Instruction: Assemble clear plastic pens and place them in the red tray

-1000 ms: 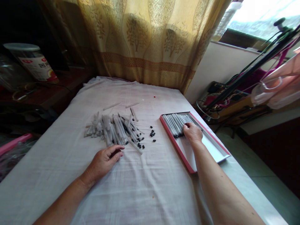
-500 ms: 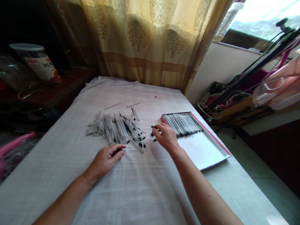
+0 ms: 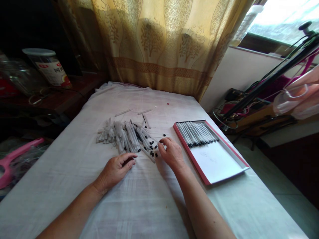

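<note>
My left hand (image 3: 119,168) rests on the sheet at the near side of a heap of clear pen barrels (image 3: 126,134), its thumb and fingers apart with nothing between them. To the right of the heap, my right hand (image 3: 171,152) has its fingers bent together beside scattered small black pen caps (image 3: 152,153). A thin pale tube (image 3: 152,136) reaches from the heap to its fingertips; what they pinch is hidden. Right of that hand lies a shallow red-edged box lid (image 3: 193,159), with a row of assembled-looking pens (image 3: 196,132) along its far end, black tips toward me.
Two loose barrels (image 3: 124,112) lie beyond the heap. A tiny red piece (image 3: 167,104) lies farther back on the sheet (image 3: 124,205). Left of the table are a plastic jar (image 3: 51,69) and a pink handle (image 3: 22,152); a patterned curtain (image 3: 152,43) hangs behind.
My right hand has moved left and nearer me, away from the box lid, to the edge of the heap. My left hand stays in place. The view has shifted slightly.
</note>
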Tool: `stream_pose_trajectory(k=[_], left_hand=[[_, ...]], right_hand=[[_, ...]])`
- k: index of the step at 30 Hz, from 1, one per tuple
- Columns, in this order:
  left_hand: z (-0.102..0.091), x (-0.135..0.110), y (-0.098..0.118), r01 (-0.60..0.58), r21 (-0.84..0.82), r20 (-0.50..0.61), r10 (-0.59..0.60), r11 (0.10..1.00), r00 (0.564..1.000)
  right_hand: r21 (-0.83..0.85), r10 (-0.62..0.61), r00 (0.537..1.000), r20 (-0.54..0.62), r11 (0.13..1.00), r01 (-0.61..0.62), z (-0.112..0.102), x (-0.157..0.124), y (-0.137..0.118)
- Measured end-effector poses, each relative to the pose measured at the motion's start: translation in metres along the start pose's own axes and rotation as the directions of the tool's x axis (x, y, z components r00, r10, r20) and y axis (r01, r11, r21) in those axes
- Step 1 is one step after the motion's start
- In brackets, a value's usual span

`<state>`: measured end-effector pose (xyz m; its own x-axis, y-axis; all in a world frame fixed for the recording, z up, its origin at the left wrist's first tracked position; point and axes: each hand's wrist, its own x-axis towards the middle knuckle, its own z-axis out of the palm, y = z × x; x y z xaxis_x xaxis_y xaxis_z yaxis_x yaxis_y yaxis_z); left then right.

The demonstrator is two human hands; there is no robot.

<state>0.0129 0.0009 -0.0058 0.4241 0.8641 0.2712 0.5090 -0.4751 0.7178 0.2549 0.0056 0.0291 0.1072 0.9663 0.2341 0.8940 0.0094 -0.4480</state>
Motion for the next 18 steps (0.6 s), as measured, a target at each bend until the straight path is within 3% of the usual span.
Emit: stream_pose_trajectory(k=[2,4,6,8,12,18], left_hand=[[-0.001,-0.001,0.003,-0.114,0.059,-0.085,0.119,0.992,0.989],[-0.004,-0.001,0.009,-0.222,0.176,-0.209,0.257,0.959,0.944],[-0.007,0.000,0.014,-0.267,0.324,-0.301,0.366,0.908,0.881],[-0.011,0.002,0.016,-0.271,0.442,-0.309,0.428,0.855,0.849],[-0.015,0.004,0.016,-0.270,0.549,-0.246,0.462,0.791,0.852],[-0.015,0.003,0.013,-0.221,0.610,-0.253,0.452,0.761,0.855]], right_hand=[[0.121,-0.008,0.997,-0.073,0.992,0.016,-0.003,-0.009,0.001],[0.254,-0.042,0.993,-0.110,0.965,0.069,-0.006,-0.019,0.000],[0.378,-0.080,0.992,-0.097,0.919,0.111,-0.009,-0.028,-0.002],[0.465,-0.116,0.993,-0.038,0.877,0.120,-0.012,-0.035,-0.005],[0.516,-0.177,0.980,0.097,0.851,0.102,-0.017,-0.035,-0.006],[0.439,-0.245,0.944,0.221,0.889,0.128,-0.024,-0.027,-0.010]])
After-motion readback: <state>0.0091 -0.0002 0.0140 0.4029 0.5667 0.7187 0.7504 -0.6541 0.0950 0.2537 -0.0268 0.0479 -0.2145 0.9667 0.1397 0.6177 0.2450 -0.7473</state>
